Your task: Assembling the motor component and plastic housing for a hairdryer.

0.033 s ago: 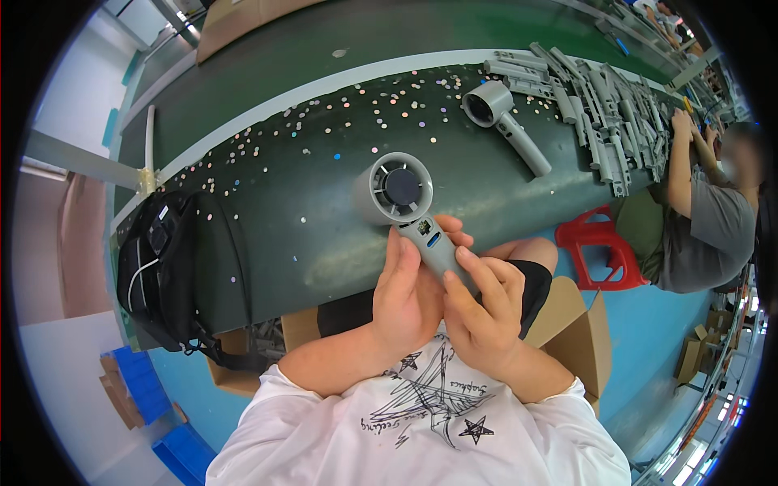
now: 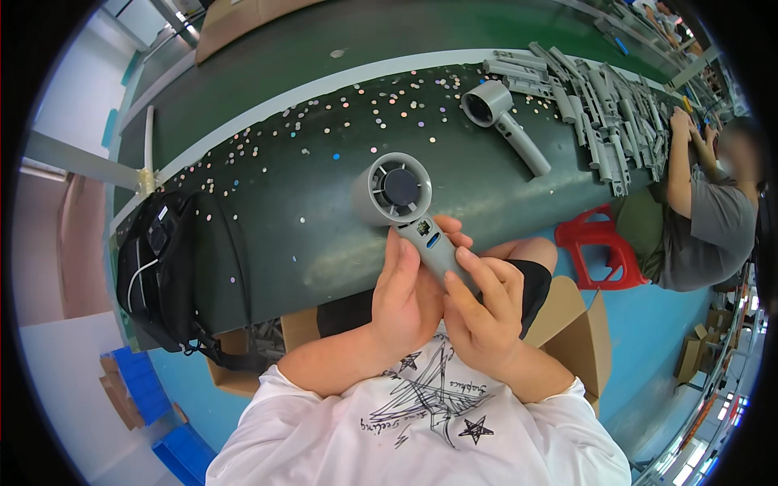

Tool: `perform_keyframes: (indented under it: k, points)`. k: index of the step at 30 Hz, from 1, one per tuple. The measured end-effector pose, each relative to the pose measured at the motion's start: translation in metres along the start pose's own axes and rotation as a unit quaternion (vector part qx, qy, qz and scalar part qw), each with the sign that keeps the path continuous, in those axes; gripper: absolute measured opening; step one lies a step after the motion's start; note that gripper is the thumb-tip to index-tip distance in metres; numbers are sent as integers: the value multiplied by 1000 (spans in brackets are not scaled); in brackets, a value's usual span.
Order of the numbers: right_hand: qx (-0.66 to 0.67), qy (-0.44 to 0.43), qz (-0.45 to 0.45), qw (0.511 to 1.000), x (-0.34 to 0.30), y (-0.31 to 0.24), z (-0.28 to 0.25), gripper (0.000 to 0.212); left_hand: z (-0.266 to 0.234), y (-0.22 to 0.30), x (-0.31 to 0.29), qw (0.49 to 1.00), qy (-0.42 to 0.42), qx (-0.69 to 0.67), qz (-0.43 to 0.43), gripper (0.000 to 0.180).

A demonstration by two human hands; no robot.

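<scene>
A grey handheld fan [image 2: 438, 257] is held up between my two hands, over the near edge of the dark green table. Its round head, with a dark hub and thin spokes, tilts up and away from me. On the handle are a small dark window and a blue button. My left hand [image 2: 403, 301] wraps the handle from the left and behind, fingertips showing at its far side. My right hand [image 2: 489, 312] closes on the handle's lower right, thumb and fingers pressed to it; the handle's lower end is hidden. Another grey handheld fan [image 2: 523, 146] lies beyond, to the right.
Grey plastic handle parts [image 2: 604, 113] are heaped at the far right. Small round dots [image 2: 336, 156] lie scattered over the table. A black bag [image 2: 166, 267] sits at the left edge. Cardboard boxes [image 2: 579, 332] flank me below; a person [image 2: 709, 235] sits right, near a red stool [image 2: 600, 251].
</scene>
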State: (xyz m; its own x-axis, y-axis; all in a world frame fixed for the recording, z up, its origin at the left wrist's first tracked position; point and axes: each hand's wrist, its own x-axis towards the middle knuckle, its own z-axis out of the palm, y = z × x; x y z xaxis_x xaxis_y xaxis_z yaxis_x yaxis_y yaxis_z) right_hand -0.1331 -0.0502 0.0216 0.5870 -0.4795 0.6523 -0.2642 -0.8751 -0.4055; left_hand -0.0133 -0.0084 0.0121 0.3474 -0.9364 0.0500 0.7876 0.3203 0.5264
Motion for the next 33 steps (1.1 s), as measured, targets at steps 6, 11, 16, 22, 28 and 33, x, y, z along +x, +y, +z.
perform_keyframes:
  k: [6,11,16,22,28,33]
  points:
    - [114,2,88,990,6,0,-7,39,0,2,-1,999,-21,-35,-22,50]
    - [253,9,130,959,3,4,-9,42,0,3,-2,999,-38,-11,-19,49]
    - [281,13,144,949,1,3,-12,45,-3,4,-4,997,-51,-48,-26,40]
    - [269,40,140,952,-1,-3,-11,46,1,4,-7,996,-55,-58,-30,40]
    - [195,55,94,975,-3,-5,-6,46,8,8,-7,997,-29,-50,-47,52]
    - [132,34,64,989,-2,-6,-9,43,17,15,-8,995,-34,-68,-59,45]
